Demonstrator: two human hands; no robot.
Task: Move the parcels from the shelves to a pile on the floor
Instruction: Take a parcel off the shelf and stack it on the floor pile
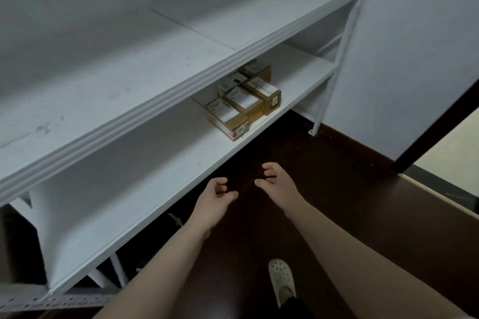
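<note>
step: I'm judging this a fetch | left hand [213, 198] and right hand [276, 180] hovering empty, fingers loosely curled | brown cardboard parcels with white labels [243, 102] sitting far right on the lower white metal shelf [155, 163] | next: I'm needing more reach, then a grip on the nearest box

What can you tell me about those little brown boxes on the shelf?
The parcels are a huddle of small brown cardboard boxes, at least five, each with a white label on top. They lie flat, pressed together, on the lower shelf near its front edge. The front one shows red print on its side. The shelf above hides part of the back ones. Neither the left hand nor the right hand touches them.
</note>
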